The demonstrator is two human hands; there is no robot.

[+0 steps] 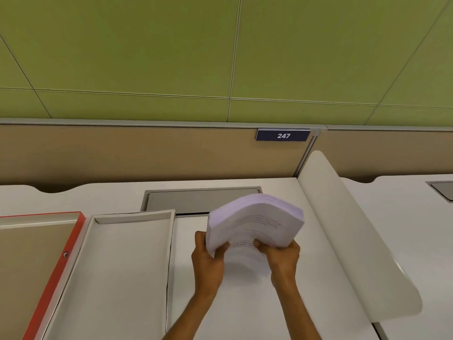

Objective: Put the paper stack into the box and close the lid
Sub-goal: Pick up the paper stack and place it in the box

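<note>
A thick white paper stack (255, 222) with printed text is held up above the desk, bent in an arc. My left hand (208, 256) grips its near left corner and my right hand (282, 256) grips its near right edge. To the left on the desk lies the open white box (127, 261), shallow and empty. Beside it at the far left lies the red-edged lid (36, 253), inner side up.
A white desk (245, 303) carries everything. A grey cable hatch (201, 198) sits behind the box. A white curved divider (355, 241) stands right of the hands. A tan partition with a "247" sign (283, 135) runs along the back.
</note>
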